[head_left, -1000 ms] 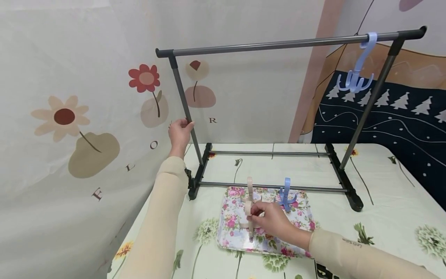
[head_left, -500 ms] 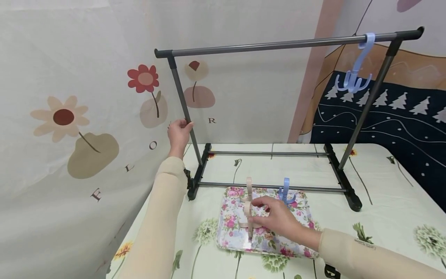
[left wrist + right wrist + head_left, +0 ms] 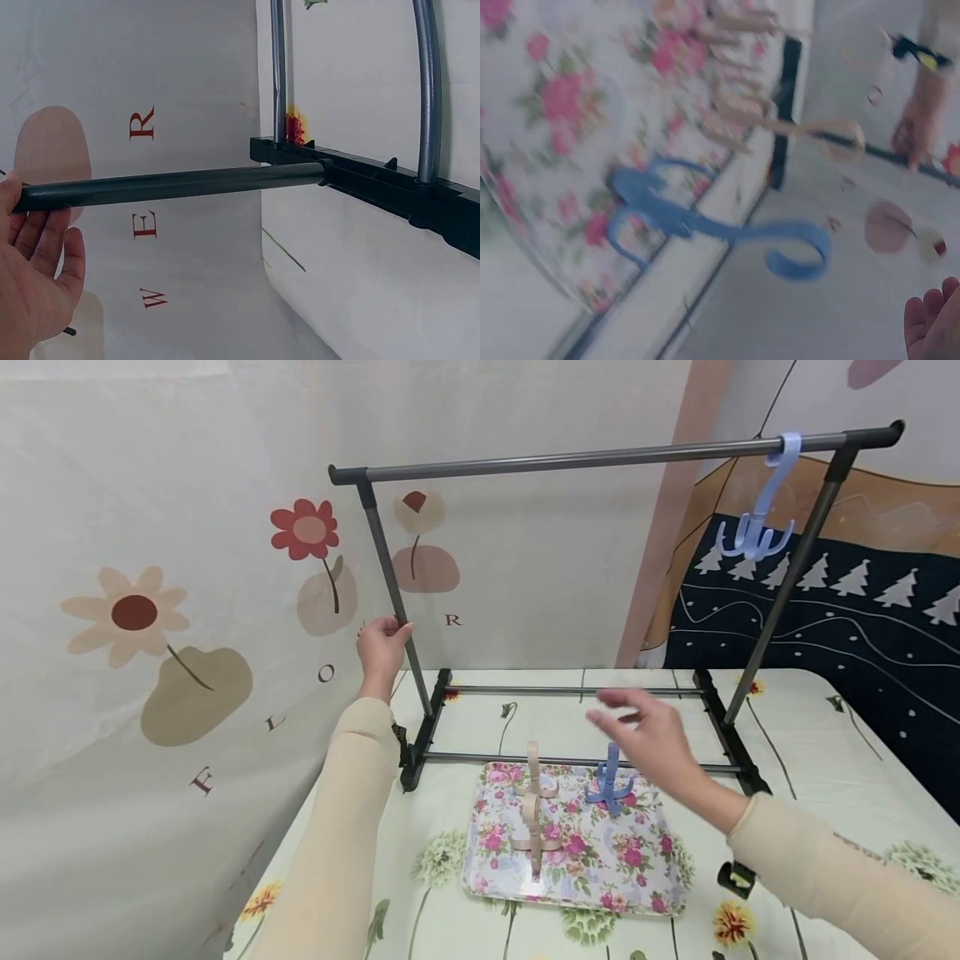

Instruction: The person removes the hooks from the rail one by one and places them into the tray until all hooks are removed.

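My left hand (image 3: 381, 650) grips the left post (image 3: 386, 560) of a dark metal clothes rack; in the left wrist view its fingers wrap the post (image 3: 172, 186). My right hand (image 3: 654, 739) holds nothing, thumb and fingers apart, raised over the tray's far right corner. Below it a blue multi-prong hook (image 3: 612, 793) lies on a floral tray (image 3: 630, 885). Two beige hooks of similar shape, a nearer one (image 3: 536, 843) and a farther one (image 3: 533, 760), lie end to end on the tray's left half. A light blue hook (image 3: 752, 535) hangs near the right end of the top bar (image 3: 525, 463).
Two lower bars join the rack's black feet, among them the left foot (image 3: 427, 727), on a flower-print tablecloth (image 3: 442, 860). The tray lies right against the front lower bar. A printed curtain (image 3: 225, 460) hangs behind; a dark tree-print cloth (image 3: 825, 635) is at right.
My right hand has let go of the nearer beige hook and moved up and right, over the blue hook. The beige hook stays on the tray. My left hand keeps its place on the post.
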Demonstrator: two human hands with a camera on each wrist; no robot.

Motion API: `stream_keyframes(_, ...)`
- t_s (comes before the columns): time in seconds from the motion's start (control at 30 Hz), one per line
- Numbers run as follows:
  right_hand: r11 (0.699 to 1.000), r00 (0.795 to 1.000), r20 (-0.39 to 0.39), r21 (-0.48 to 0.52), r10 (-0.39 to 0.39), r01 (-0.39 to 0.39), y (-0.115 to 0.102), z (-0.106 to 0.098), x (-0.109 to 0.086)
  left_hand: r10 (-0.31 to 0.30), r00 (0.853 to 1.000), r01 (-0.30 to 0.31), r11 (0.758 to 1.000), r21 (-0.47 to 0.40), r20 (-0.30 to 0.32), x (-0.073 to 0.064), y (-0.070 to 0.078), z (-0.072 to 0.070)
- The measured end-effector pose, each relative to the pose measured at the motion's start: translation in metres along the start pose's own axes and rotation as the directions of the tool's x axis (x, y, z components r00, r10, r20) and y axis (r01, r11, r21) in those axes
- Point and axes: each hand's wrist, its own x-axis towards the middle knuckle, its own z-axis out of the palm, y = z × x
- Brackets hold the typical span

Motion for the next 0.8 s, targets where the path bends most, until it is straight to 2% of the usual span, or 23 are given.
stream_keyframes(0.13, 0.999, 0.988, -0.154, -0.034, 0.032, -0.037, -0.004, -0.027, 0.03, -0.007, 1.0, 0.007, 1.0, -0.004, 0.001, 0.0, 0.001, 0.0)
stream_keyframes(0.3, 0.988, 0.94, -0.327, -0.079, 0.097, -0.129, -0.009, -0.062, 0.062, -0.007, 1.0, 0.007, 1.0, 0.003, 0.015, -0.001, 0.002, -0.001)
stream_keyframes(0.47, 0.987, 0.868, -0.484, -0.044, 0.114, -0.154, -0.01, -0.093, 0.091, -0.005, 1.0, 0.005, 1.0, 0.015, 0.02, -0.001, 0.002, -0.001)
stream_keyframes(0.6, 0.984, 0.791, -0.594, 0.007, 0.146, -0.177, -0.011, -0.116, 0.114, -0.006, 1.0, 0.006, 1.0, 0.017, 0.017, -0.002, 0.002, -0.001)
stream_keyframes(0.73, 0.976, 0.712, -0.672, 0.08, 0.202, -0.202, -0.019, -0.137, 0.133, -0.007, 1.0, 0.006, 1.0, 0.011, 0.017, -0.003, 0.002, 0.0)
stream_keyframes(0.8, 0.971, 0.687, -0.69, 0.119, 0.23, -0.205, -0.021, -0.147, 0.141, -0.007, 1.0, 0.007, 1.0, 0.005, 0.018, -0.003, 0.003, 0.0)
